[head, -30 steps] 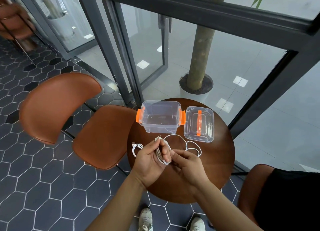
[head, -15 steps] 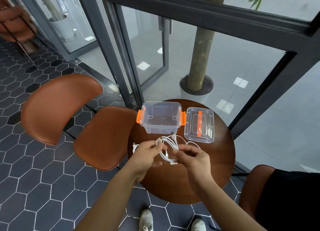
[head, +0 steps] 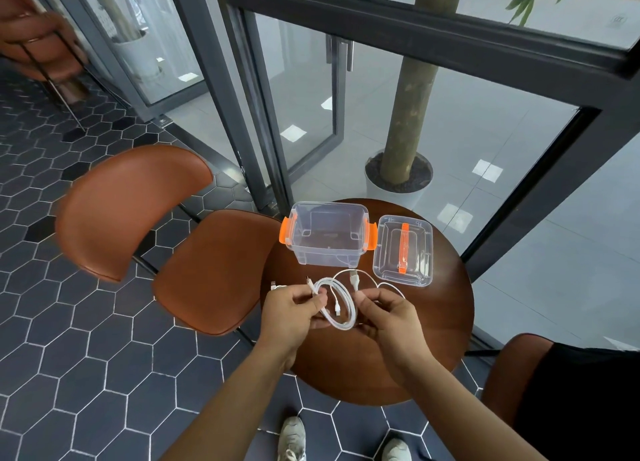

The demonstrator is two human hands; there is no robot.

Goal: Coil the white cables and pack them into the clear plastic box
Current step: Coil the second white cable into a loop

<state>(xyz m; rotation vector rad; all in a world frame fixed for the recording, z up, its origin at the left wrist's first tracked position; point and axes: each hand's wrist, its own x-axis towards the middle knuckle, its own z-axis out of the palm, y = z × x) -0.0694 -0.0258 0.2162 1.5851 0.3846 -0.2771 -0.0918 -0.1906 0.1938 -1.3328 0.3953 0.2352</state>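
- Above the near half of the round wooden counter, both hands hold a coiled white cable in the air, its loops forming an upright oval between them.
- The left hand pinches the left side of the coil between thumb and curled fingers.
- The right hand has its fingers curled and grips the cable at the coil's right side.
- One plug end sticks up past the top of the coil, and a smaller connector hangs inside the loop.
- A loose white strand lies curved on the counter just behind the right hand; I cannot tell whether it belongs to the coil.
- The end of a second white cable peeks out on the counter beside the left hand, mostly hidden by it.
- The clear plastic box stands open and upright at the far edge of the counter, with an orange latch on each short side and no cable inside it.
- Its clear lid lies flat just right of the box, apart from it, with an orange handle across the middle.
- A brown leather chair stands left of the counter on dark hexagonal floor tiles.
- Behind the glass stands a tree trunk in a white pot.
- Two light shoes show at the bottom edge.
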